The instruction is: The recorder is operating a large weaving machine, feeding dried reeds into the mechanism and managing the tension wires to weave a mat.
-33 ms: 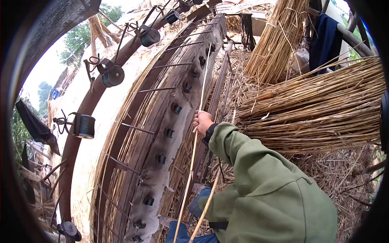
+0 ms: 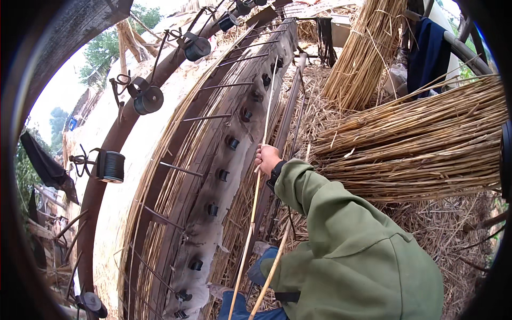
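Observation:
In a closed grip, my right hand (image 2: 268, 159) holds a long, thin pale reed stalk (image 2: 255, 200). The stalk runs from the lower edge up along the frame's near side, its far tip close to the upper holes. A second, thicker reed (image 2: 276, 260) slants up from the bottom and passes behind my sleeve. Beside my hand is a long, curved grey beam (image 2: 205, 184) with a row of dark wire spools (image 2: 232, 142) set in it. Nothing of my left hand shows.
Left of the beam, metal prongs (image 2: 207, 117) cross layered reeds. Black wire spools (image 2: 148, 100) hang from a brown pipe (image 2: 113, 140). At right lies a big reed bundle (image 2: 410, 144); another bundle (image 2: 365, 53) stands behind it. Loose straw (image 2: 426, 229) covers the ground.

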Motion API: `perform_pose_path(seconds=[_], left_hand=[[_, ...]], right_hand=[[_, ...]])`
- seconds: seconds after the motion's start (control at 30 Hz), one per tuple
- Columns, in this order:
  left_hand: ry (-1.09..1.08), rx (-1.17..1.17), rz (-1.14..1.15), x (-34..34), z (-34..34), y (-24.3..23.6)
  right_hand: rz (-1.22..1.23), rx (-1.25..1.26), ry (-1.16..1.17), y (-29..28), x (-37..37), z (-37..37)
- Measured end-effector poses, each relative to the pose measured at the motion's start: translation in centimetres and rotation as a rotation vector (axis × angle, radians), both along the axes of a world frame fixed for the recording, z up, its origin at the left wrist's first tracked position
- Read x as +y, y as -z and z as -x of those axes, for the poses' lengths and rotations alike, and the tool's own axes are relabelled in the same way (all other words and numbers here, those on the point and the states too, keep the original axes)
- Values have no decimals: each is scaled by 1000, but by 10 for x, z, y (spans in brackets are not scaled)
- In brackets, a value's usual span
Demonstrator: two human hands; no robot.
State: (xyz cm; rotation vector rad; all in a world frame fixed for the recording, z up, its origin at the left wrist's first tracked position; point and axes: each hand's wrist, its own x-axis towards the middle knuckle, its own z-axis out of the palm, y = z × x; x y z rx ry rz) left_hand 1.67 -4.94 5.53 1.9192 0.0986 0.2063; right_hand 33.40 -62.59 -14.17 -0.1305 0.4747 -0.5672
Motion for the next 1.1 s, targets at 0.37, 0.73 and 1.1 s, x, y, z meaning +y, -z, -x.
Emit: perform_pose_path(seconds=[0.37, 0.73, 1.1], left_hand=[[-99, -95, -186, -7, 9, -14], [-25, -124, 104, 45, 29, -18], [131, -145, -69, 70, 35, -27]], right_hand=[[50, 90, 136, -98, -6, 92], [61, -33, 153, -132, -3, 133], [104, 271, -197, -120, 87, 124]])
